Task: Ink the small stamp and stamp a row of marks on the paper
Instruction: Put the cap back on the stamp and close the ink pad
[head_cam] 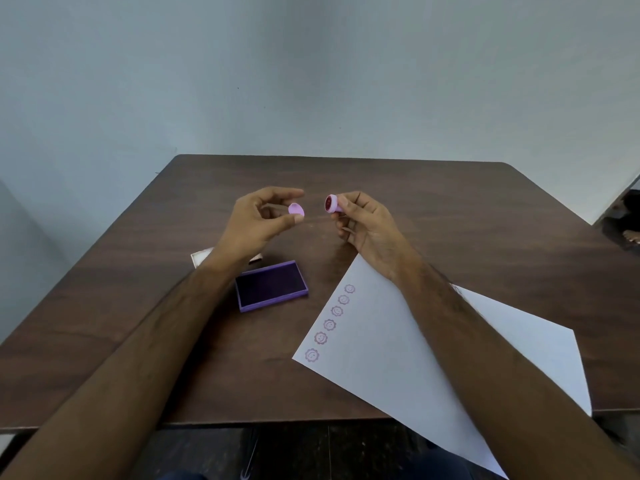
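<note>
Overhead, left hand pinches a cap, right hand the stamp, above brown table.

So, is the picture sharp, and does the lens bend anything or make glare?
Head view: light is soft and even, no glare, only faint shadows. The wide lens bows the table edges and stretches the forearms near the bottom. The stamp, the cap and the marks on the paper are slightly soft but readable.

Two bare forearms, no sleeves, no watch or rings; left hand, right hand; dark blue trousers at bottom edge.
</note>
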### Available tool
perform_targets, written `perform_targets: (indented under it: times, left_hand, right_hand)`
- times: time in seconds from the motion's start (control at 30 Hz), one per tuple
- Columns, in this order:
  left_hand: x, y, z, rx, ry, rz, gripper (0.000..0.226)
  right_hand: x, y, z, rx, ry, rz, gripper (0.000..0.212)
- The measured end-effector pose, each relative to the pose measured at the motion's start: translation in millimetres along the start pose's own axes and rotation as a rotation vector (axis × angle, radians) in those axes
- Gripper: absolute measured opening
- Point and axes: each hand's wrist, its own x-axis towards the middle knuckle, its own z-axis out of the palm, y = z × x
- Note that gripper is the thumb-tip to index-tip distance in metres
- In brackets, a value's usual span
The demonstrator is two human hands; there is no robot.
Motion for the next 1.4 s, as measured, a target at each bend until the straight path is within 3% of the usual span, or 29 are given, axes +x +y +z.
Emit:
perform_targets:
  times: [0.53,1.0,1.4]
  left_hand:
    - [-6,9,11,0.124,-0.038,0.133,0.048]
    - [-9,11,13,0.14,0.012,0.116,0.048]
    - [-12,13,18,0.317,0.069,0.309,0.046]
  right_hand:
    - [-1,6,4,-0.244,-0.072,-0.076,0.013]
    - [-2,7,9,-0.338,-0.053,-0.113,0.016]
    - [-5,7,20,-0.393,0.001,-0.122,0.024]
